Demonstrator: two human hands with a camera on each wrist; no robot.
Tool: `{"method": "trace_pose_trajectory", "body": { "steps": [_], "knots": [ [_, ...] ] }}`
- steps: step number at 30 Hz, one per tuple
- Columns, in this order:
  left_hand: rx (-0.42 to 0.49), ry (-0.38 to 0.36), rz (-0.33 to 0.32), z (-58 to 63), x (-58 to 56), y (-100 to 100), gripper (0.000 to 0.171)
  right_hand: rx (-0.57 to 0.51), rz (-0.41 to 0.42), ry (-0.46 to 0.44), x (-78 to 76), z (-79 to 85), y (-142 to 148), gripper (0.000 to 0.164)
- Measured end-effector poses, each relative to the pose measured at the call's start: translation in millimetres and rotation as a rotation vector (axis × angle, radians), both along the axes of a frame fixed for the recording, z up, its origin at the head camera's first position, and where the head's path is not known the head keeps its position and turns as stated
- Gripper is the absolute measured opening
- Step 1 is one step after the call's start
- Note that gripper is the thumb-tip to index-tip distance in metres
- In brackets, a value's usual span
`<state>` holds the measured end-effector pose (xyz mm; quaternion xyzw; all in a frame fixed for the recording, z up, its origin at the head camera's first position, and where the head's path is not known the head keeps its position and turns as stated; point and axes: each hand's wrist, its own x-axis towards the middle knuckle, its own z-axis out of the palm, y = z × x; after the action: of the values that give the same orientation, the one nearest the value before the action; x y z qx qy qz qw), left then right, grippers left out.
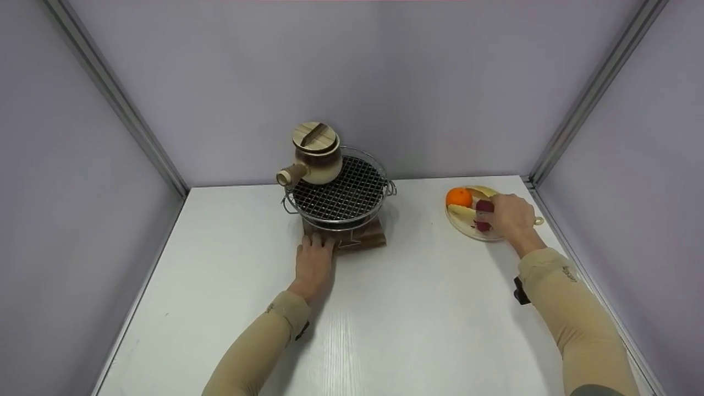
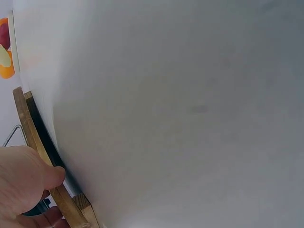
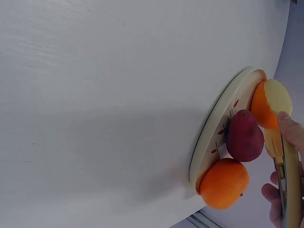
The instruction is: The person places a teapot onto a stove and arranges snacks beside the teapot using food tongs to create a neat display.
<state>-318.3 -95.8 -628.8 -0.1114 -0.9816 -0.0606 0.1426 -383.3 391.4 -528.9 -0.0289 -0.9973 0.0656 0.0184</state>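
My left hand (image 1: 313,261) grips the near edge of a wooden base (image 1: 360,242) under a round wire grill (image 1: 344,192). In the left wrist view the thumb (image 2: 56,176) presses one side of the wood, with fingers on the other. At the right, my right hand (image 1: 512,215) holds pale yellow food tongs (image 3: 289,175) with scalloped tips, spread on either side of an orange (image 1: 458,196). A dark red fruit (image 3: 244,135) and a second orange (image 3: 224,183) lie on the same oval plate (image 3: 209,135); my hand hides that second orange in the head view.
A brown-and-cream pot (image 1: 322,165) with a wooden lid (image 1: 315,136) and a side handle (image 1: 291,174) stands on the back left of the grill. Wire handles stick out from the grill's sides. Walls enclose the white table (image 1: 418,308) at the back and both sides.
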Motion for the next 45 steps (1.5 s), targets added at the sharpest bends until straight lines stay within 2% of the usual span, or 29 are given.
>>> {"method": "trace_pose_trajectory", "body": {
  "steps": [10, 16, 25, 35, 45],
  "knots": [
    [0.016, -0.067, 0.006, -1.3, -0.7, -1.1, 0.043, 0.013, 0.003, 0.022, 0.7, -2.8, 0.8, 0.055],
    [0.047, -0.04, 0.001, 0.8, -0.7, -0.9, 0.038, -0.001, 0.014, 0.038, 2.4, -2.5, 0.9, 0.054],
    [0.023, -0.014, 0.014, 1.1, 0.0, -0.3, 0.032, -0.016, 0.021, 0.072, 7.0, -0.5, -0.7, 0.054],
    [0.03, -0.016, 0.01, 0.9, 0.7, -0.8, 0.033, -0.02, 0.029, 0.089, 13.4, 7.9, -4.3, 0.059],
    [0.051, -0.035, 0.013, -0.3, -0.2, -0.5, 0.035, -0.008, 0.057, 0.129, 18.0, 16.3, -9.7, 0.057]
  ]
}}
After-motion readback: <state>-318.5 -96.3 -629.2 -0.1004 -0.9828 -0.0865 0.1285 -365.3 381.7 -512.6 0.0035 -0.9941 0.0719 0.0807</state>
